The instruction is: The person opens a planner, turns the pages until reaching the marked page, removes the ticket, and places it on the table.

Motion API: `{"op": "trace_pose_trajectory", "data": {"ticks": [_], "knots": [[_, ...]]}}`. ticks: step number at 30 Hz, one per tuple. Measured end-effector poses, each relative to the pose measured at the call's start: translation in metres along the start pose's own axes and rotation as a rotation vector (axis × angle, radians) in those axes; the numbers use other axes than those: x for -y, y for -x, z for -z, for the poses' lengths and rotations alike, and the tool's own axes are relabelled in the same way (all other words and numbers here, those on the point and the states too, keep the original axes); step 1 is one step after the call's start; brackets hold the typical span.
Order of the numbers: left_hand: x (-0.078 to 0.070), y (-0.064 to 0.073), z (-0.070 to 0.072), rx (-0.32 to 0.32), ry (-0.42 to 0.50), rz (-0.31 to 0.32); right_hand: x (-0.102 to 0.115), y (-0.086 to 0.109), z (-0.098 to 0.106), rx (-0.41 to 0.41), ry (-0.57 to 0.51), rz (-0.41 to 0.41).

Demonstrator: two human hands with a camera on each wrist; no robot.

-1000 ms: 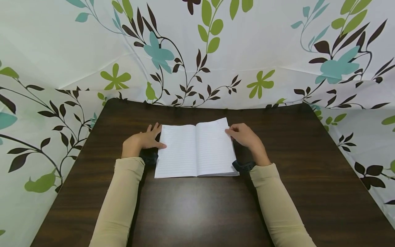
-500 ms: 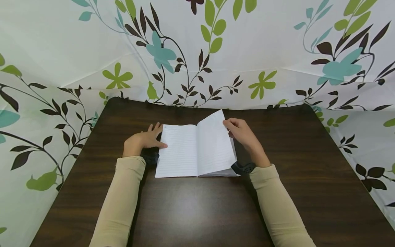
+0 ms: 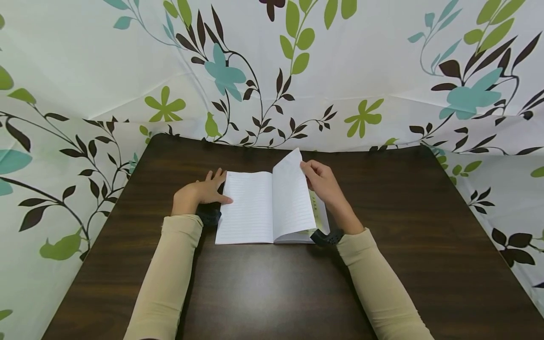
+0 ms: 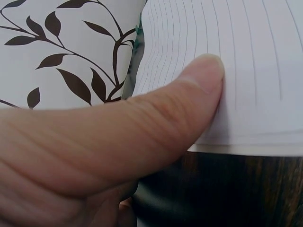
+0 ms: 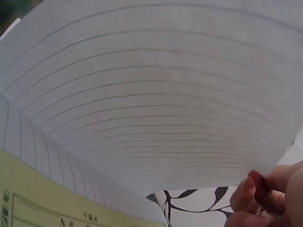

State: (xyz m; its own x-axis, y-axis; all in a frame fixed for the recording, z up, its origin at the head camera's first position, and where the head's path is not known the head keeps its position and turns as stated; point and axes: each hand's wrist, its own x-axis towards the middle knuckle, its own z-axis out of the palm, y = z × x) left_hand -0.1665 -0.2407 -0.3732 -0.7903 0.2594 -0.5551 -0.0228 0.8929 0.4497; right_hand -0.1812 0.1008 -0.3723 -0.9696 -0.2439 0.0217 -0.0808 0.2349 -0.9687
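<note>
An open notebook with lined white pages lies on the dark wooden table. My right hand pinches the outer edge of a raised page, which curves up from the spine. Thumb and fingertips close on that page's corner in the right wrist view. Beneath the lifted page shows a yellow-green printed sheet, lying on the lined page below. At the notebook's left edge, my left hand lies with fingers spread. Its thumb presses on the left page's margin.
A dark band is on the left wrist, another on the right. Behind the dark table hangs a white cloth printed with leaves and flowers.
The right hand has lifted the right-hand page and carried its edge leftward and up, uncovering the yellow-green sheet beneath. The left hand has stayed at the notebook's left edge.
</note>
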Motion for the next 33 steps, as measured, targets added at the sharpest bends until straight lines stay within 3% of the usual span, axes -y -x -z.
{"op": "trace_pose_trajectory", "data": {"ticks": [9,16,22,33], "knots": [[0.0,-0.002,-0.002,-0.004,-0.005,0.003,0.004,0.005,-0.007,0.081,-0.071,0.012],[0.0,0.0,-0.002,-0.008,-0.001,0.007,0.009,0.009,-0.027,0.129,-0.123,0.019],[0.002,0.0,-0.003,-0.007,-0.002,0.007,0.01,0.009,-0.039,0.102,-0.174,0.039],[0.001,-0.003,-0.001,-0.003,-0.002,0.002,0.009,0.008,-0.041,0.084,-0.185,0.043]]}}
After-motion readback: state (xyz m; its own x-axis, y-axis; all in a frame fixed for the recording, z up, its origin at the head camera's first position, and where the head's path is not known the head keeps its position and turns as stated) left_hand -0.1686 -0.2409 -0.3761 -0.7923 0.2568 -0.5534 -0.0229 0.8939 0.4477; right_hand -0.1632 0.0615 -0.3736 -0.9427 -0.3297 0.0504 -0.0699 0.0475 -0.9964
